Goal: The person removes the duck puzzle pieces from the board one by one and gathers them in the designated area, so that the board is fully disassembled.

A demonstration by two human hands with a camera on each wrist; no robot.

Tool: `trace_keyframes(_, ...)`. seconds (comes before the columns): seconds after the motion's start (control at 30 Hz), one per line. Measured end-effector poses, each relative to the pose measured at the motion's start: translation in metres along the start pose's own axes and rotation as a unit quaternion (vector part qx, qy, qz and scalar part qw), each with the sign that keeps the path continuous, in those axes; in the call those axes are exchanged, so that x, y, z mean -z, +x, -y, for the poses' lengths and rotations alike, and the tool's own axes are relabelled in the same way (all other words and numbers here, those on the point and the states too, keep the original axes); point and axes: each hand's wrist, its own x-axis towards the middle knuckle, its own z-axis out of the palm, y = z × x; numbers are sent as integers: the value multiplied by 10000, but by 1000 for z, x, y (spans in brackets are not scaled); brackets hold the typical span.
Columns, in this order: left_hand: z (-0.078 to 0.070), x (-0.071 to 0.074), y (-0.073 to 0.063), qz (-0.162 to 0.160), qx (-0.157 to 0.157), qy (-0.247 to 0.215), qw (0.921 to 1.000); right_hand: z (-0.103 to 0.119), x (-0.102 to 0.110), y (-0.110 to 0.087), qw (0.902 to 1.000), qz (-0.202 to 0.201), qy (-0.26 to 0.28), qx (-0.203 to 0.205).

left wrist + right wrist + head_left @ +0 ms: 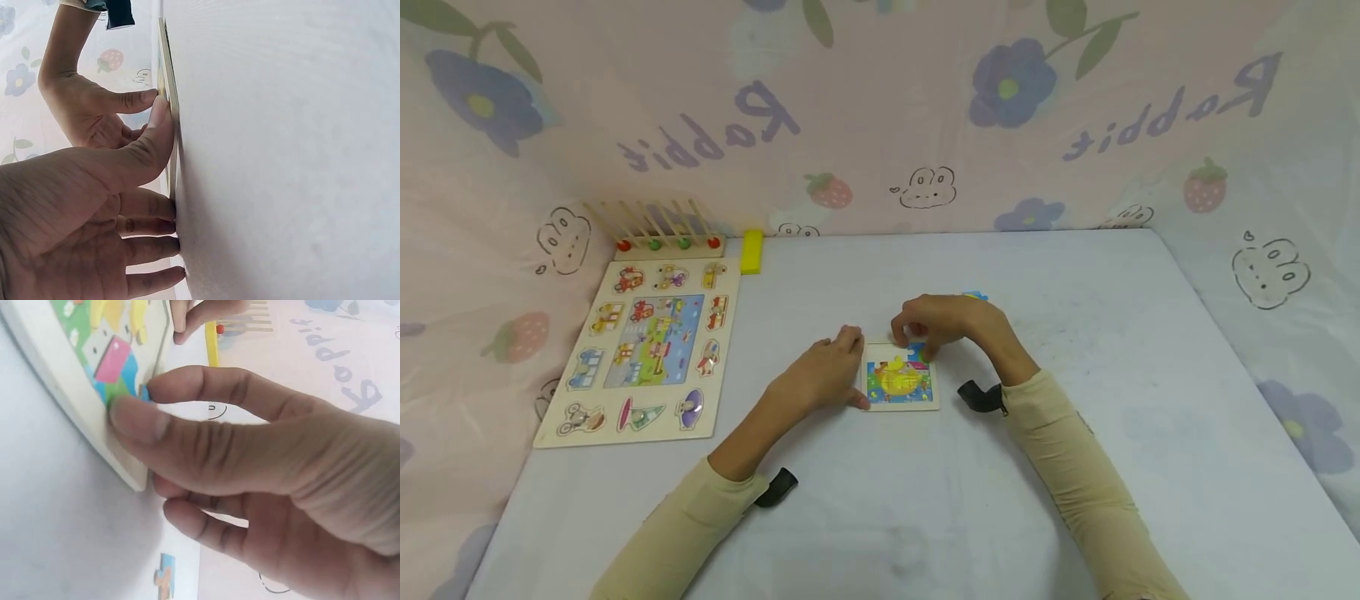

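Observation:
A small square jigsaw puzzle board (901, 407) lies on the table, with a pale wooden frame and a yellow animal picture. My left hand (820, 377) rests at its left side. The thumb touches the near left corner, while the other fingers, fairly straight, reach down along the edge (165, 56) to the table. At the far right corner my right hand (943, 318) pinches a blue and green puzzle piece (145, 394) between thumb and index finger, right at the inner rim. Much of that piece is hidden by the thumb.
Another puzzle piece (976, 295) lies behind my right hand. On the left is a large wooden knob puzzle (722, 408) with vehicle shapes. Beyond it stand a rack of wooden rods (670, 250) with coloured beads and a yellow block (751, 252). Patterned cloth (865, 125) backs the table.

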Motion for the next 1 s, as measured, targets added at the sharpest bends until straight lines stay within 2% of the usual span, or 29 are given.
trace_keyframes(0.2,0,1,1,30,2,-31,10000,0,-2,5,9997,8,-218,58)
trace_keyframes(0.43,0,1,0,67,14,-19,10000,3,-4,8,9997,68,-244,-53)
trace_keyframes(0.57,1,1,-1,44,-29,9,10000,3,-4,10,9995,-29,-310,-47)
trace_keyframes(0.9,1,1,0,-23,-111,-69,9999,0,-3,9,9998,-184,51,15)
trace_keyframes(1.0,1,1,0,-18,-136,-49,9999,-1,-3,7,9996,-189,197,-90)
